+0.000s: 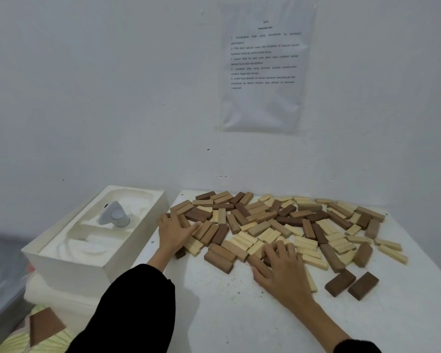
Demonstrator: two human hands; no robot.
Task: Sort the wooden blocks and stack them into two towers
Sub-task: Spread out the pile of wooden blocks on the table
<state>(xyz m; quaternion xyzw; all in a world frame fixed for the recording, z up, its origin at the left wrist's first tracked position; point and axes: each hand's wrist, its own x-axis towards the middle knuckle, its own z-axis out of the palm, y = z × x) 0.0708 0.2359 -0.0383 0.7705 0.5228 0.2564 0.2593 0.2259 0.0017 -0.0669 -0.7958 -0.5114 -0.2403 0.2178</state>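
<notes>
Black sleeve (138,309) nearest; left hand (175,233) and right hand (283,270) lie flat, fingers spread, gripping nothing, on blocks (290,221) scattered (mixed shades) across table (227,314). Best: rake dark from light first, sliding gently.

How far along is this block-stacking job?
Nothing looks done yet: no tower stands, and the wooden blocks lie mixed, light and dark, in one loose heap on the white table. In hand: the left hand and right hand rest flat on the heap's near side. Left: all the sorting, then both towers.
</notes>
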